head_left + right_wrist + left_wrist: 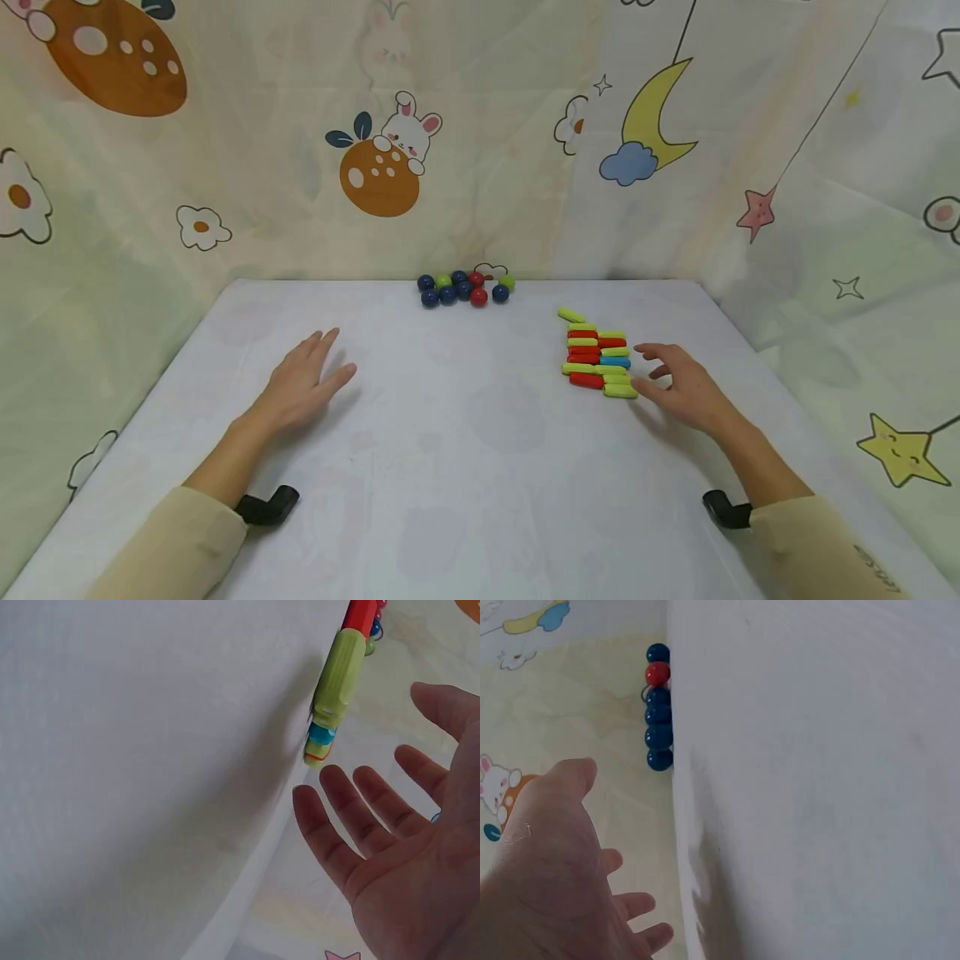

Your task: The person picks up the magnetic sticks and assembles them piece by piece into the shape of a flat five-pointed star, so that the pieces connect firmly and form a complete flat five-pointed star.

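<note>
The right hand (686, 387) is just to the right of the stubby sticks (587, 360). Its fingers are spread and a bit bent, its thumb is out, and it holds nothing. The left hand (303, 383) is well to the left of the sticks, up in the air, fingers out and thumb apart, holding nothing too.

The sticks lie on a smooth white bench (450, 467). Behind the sticks hangs a creased cloth (495, 150) with bunnies, stars and a yellow moon (645, 108) on it.

The sticks are short, shiny and rounded, in green, red and one blue, side by side in two rows. One green stick slants at the far end. Behind and left of the sticks, shiny round balls (464, 290) sit close together, blue, red and green.
</note>
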Demonstrator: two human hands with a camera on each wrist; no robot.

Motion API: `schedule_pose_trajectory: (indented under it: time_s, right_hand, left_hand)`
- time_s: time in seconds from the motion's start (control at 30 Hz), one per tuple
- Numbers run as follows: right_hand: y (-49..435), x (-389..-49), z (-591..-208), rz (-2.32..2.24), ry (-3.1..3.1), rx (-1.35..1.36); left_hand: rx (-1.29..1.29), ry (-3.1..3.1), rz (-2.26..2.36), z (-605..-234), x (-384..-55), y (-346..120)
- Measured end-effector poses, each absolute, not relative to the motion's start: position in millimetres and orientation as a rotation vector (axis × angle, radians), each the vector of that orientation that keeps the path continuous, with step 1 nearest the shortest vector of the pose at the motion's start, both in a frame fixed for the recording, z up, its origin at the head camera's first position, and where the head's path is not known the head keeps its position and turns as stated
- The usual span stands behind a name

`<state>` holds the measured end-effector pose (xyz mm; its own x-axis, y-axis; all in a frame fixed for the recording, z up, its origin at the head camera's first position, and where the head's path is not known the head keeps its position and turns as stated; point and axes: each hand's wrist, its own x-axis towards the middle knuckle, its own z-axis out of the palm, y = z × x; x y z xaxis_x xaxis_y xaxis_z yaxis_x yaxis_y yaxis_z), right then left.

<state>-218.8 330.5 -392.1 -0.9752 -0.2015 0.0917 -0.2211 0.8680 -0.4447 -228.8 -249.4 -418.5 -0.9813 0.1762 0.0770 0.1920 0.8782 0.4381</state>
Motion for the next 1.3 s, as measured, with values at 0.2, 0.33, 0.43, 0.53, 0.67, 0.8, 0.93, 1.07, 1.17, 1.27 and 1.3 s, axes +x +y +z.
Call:
schedule_pose_trajectory:
  time_s: [0.2, 0.33, 0.43, 0.53, 0.67, 0.8, 0.93, 1.07, 1.17, 1.27, 1.3]
  right_hand:
    - [328.6, -216.5, -394.4, 0.781, -3.002, 0.34]
    - [329.0, -215.3, -395.4, 0.784, -2.997, 0.359]
    - [329.9, -214.8, -397.1, 0.789, -2.998, 0.371]
    - [329.3, -215.0, -398.7, 0.812, -2.988, 0.405]
    - [326.5, -216.0, -400.2, 0.843, -2.982, 0.436]
    - [323.0, -216.4, -400.5, 0.856, -2.995, 0.438]
    - [322.2, -216.4, -401.5, 0.839, -3.013, 0.424]
    - [323.0, -216.1, -402.5, 0.806, -3.037, 0.409]
    - [322.7, -216.3, -402.5, 0.79, -3.045, 0.413]
    - [320.9, -217.7, -402.1, 0.773, -3.049, 0.419]
    - [320.2, -218.4, -402.2, 0.766, -3.053, 0.416]
  left_hand:
    - [-0.275, -2.992, -0.783, -424.4, -237.0, -241.6]
    - [-0.269, -2.97, -0.824, -427.3, -245.5, -232.4]
    - [-0.24, -2.976, -0.841, -429.2, -252.2, -223.5]
    - [-0.203, -2.989, -0.833, -430.3, -257.0, -214.7]
    - [-0.169, -3.003, -0.833, -429.9, -263.4, -203.7]
    - [-0.123, -3.018, -0.848, -428.8, -272.1, -194.2]
    - [-0.074, -3.002, -0.9, -429.3, -280.9, -185.9]
    - [-0.04, -2.99, -0.918, -431.8, -290.2, -176.8]
    - [-0.014, -2.991, -0.899, -432.7, -296.3, -170.3]
    - [0.0, -2.986, -0.9, -431.5, -300.7, -164.7]
    - [0.002, -2.978, -0.909, -430.8, -301.9, -163.1]
